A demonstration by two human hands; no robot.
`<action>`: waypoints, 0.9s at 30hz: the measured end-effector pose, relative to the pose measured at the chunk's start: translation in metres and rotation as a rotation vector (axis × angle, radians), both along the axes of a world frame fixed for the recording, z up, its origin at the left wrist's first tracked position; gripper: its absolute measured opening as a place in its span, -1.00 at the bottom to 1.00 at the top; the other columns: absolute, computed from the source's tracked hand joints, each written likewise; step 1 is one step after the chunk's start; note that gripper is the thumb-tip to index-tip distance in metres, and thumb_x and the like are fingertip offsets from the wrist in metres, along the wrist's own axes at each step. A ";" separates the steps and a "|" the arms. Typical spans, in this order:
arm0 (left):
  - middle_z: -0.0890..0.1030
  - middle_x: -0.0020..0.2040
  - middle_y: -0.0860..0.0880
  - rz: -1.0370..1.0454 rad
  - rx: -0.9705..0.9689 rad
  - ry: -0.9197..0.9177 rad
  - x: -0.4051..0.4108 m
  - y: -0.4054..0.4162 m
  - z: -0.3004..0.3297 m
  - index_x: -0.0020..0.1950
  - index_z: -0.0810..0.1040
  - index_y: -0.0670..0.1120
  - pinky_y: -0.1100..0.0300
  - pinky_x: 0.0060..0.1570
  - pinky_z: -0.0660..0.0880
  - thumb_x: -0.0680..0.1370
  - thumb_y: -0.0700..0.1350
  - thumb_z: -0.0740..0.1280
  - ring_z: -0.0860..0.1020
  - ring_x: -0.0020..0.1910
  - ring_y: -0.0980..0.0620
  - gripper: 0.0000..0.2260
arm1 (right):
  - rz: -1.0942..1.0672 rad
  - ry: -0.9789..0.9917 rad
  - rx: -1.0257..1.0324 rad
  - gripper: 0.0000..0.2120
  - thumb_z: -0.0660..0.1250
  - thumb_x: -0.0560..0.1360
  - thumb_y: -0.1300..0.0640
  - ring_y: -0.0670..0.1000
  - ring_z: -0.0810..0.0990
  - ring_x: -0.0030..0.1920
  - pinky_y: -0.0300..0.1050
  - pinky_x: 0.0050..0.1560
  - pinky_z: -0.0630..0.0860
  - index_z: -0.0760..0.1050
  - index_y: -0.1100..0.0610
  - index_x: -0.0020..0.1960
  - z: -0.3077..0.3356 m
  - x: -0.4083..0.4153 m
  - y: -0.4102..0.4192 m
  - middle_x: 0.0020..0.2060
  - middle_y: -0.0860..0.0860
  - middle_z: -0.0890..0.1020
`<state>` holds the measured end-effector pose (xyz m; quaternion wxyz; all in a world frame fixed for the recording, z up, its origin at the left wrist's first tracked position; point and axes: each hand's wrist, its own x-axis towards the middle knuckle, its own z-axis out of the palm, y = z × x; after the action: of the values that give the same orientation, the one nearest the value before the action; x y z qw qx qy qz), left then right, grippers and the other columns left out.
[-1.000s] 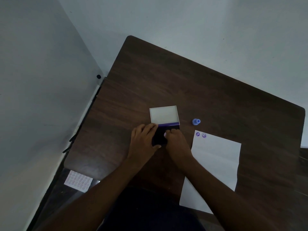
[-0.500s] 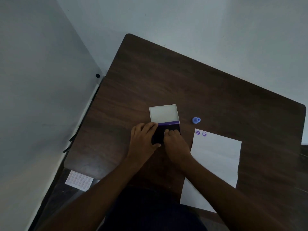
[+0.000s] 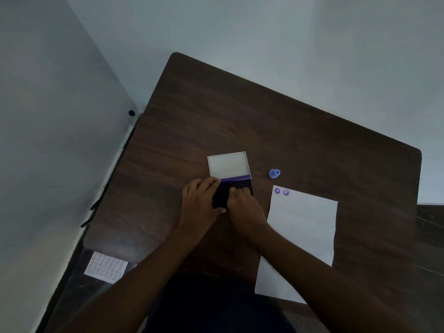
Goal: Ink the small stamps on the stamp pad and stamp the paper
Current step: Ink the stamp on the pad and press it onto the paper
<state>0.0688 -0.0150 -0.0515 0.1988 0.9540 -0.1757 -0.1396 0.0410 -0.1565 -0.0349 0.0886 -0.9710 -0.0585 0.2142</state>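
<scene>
A person leans over a dark wooden table (image 3: 300, 131). An open stamp pad (image 3: 222, 192) lies near the middle, its white lid (image 3: 228, 164) folded back away from them. The left hand (image 3: 200, 205) rests on the pad's left edge, fingers straight. The right hand (image 3: 245, 207) is curled over the dark ink surface; whatever it holds is hidden, so I cannot tell its grip. A small blue stamp (image 3: 274, 173) stands just right of the lid. Nearer, a white paper (image 3: 302, 236) carries two purple prints (image 3: 281, 191) at its far left corner.
</scene>
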 end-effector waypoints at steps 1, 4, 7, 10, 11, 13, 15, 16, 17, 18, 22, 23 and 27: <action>0.46 0.32 -0.02 -0.004 0.013 0.004 0.000 -0.001 0.000 0.34 0.41 -0.02 0.04 0.24 0.25 0.24 0.16 0.52 0.36 0.26 -0.04 -0.27 | -0.012 0.003 0.007 -0.61 0.42 0.41 0.16 0.19 0.53 0.11 0.05 0.12 0.49 0.43 0.25 0.18 -0.001 0.000 -0.001 0.10 0.21 0.57; 0.45 0.33 -0.06 -0.033 0.025 -0.006 0.001 -0.001 0.001 0.35 0.40 -0.05 0.02 0.24 0.27 0.25 0.17 0.51 0.36 0.28 -0.07 -0.26 | -0.115 0.036 0.056 -0.60 0.36 0.46 0.17 0.17 0.47 0.19 0.04 0.19 0.43 0.38 0.22 0.24 0.001 -0.003 -0.003 0.18 0.20 0.51; 0.39 0.37 -0.09 -0.033 -0.018 0.004 -0.002 -0.002 0.005 0.41 0.32 -0.05 0.03 0.26 0.23 0.29 0.24 0.45 0.33 0.32 -0.09 -0.22 | -0.459 -0.076 0.306 -0.76 0.29 0.50 0.17 0.06 0.51 0.15 -0.08 0.15 0.45 0.46 0.16 0.16 0.013 -0.012 -0.009 0.11 0.12 0.56; 0.44 0.32 -0.04 0.050 -0.219 0.078 -0.001 -0.003 0.024 0.37 0.36 0.03 0.15 0.25 0.20 0.32 0.29 0.41 0.37 0.28 -0.01 -0.30 | -0.935 -0.074 0.771 -0.85 0.34 0.48 0.05 -0.21 0.59 -0.06 -0.31 -0.04 0.46 0.59 0.03 0.03 0.044 -0.022 -0.017 -0.07 -0.08 0.67; 0.46 0.28 0.03 0.064 -0.312 0.110 -0.003 -0.004 0.032 0.34 0.38 0.10 0.23 0.24 0.22 0.32 0.29 0.41 0.39 0.25 0.06 -0.35 | -1.088 -0.018 0.967 -0.79 0.39 0.42 0.00 -0.17 0.61 -0.17 -0.29 -0.14 0.49 0.62 0.06 0.00 0.054 -0.025 -0.021 -0.17 -0.08 0.68; 0.45 0.19 0.19 0.076 -0.463 0.176 -0.011 -0.010 0.052 0.25 0.41 0.21 0.40 0.17 0.27 0.31 0.30 0.41 0.40 0.16 0.28 -0.45 | -1.295 0.157 1.416 -0.59 0.46 0.31 -0.05 -0.03 0.59 -0.26 -0.20 -0.27 0.52 0.61 0.20 0.02 0.068 -0.034 -0.028 -0.21 0.07 0.66; 0.41 0.05 0.27 0.108 -0.510 0.148 -0.019 -0.020 0.073 0.13 0.42 0.26 0.60 0.03 0.25 0.28 0.33 0.37 0.36 0.08 0.50 -0.53 | -1.415 0.285 1.829 -0.63 0.42 0.38 0.07 0.09 0.60 -0.10 -0.08 -0.15 0.56 0.57 0.27 0.10 0.080 -0.043 -0.034 -0.03 0.23 0.63; 0.39 0.00 0.33 0.114 -0.537 0.117 -0.022 -0.025 0.085 0.09 0.41 0.30 0.68 -0.01 0.20 0.27 0.34 0.34 0.31 0.06 0.59 -0.58 | -1.452 0.331 1.973 -0.66 0.37 0.42 0.15 0.14 0.59 -0.02 -0.05 -0.10 0.56 0.54 0.29 0.14 0.085 -0.047 -0.034 0.07 0.26 0.60; 0.39 -0.02 0.38 0.102 -0.575 0.106 -0.024 -0.030 0.095 0.07 0.41 0.31 0.72 -0.01 0.15 0.28 0.35 0.33 0.30 0.06 0.62 -0.60 | -1.479 0.365 2.089 -0.66 0.34 0.43 0.20 0.16 0.57 0.03 -0.05 -0.09 0.56 0.52 0.30 0.18 0.090 -0.050 -0.034 0.14 0.27 0.57; 0.40 -0.01 0.41 0.080 -0.615 0.115 -0.025 -0.035 0.103 0.08 0.43 0.30 0.71 0.01 0.15 0.29 0.35 0.33 0.34 0.05 0.59 -0.60 | -1.498 0.387 2.183 -0.64 0.34 0.43 0.22 0.17 0.56 0.05 -0.07 -0.11 0.57 0.50 0.30 0.20 0.094 -0.053 -0.034 0.18 0.28 0.55; 0.51 0.11 0.07 0.142 -0.629 0.155 -0.038 -0.054 0.118 0.16 0.46 -0.02 0.63 0.05 0.21 0.30 0.07 0.47 0.49 0.08 0.16 -0.51 | -1.562 0.368 2.380 -0.61 0.30 0.44 0.25 0.21 0.57 0.03 -0.10 -0.24 0.61 0.45 0.33 0.25 0.109 -0.060 -0.034 0.22 0.29 0.51; 0.54 0.12 -0.08 0.149 -0.611 0.169 -0.041 -0.059 0.122 0.18 0.47 -0.12 0.60 0.08 0.19 0.29 -0.06 0.52 0.50 0.10 0.01 -0.49 | -1.564 0.359 2.412 -0.61 0.30 0.43 0.26 0.22 0.59 0.01 -0.09 -0.26 0.62 0.45 0.34 0.24 0.113 -0.062 -0.036 0.19 0.29 0.52; 0.64 -0.01 -0.22 0.037 -0.567 -0.066 -0.043 -0.068 0.146 0.05 0.60 -0.25 0.09 0.11 0.39 0.23 -0.09 0.58 0.52 -0.01 -0.03 -0.53 | -1.497 0.356 2.504 -0.45 0.55 0.19 0.34 0.23 0.63 -0.06 -0.08 -0.20 0.63 0.52 0.37 0.15 0.125 -0.069 -0.046 0.08 0.30 0.59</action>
<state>0.0258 -0.0828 0.0943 0.4545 0.8673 -0.1968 -0.0499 -0.0276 -0.2023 0.0904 0.9476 -0.0272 0.3153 0.0443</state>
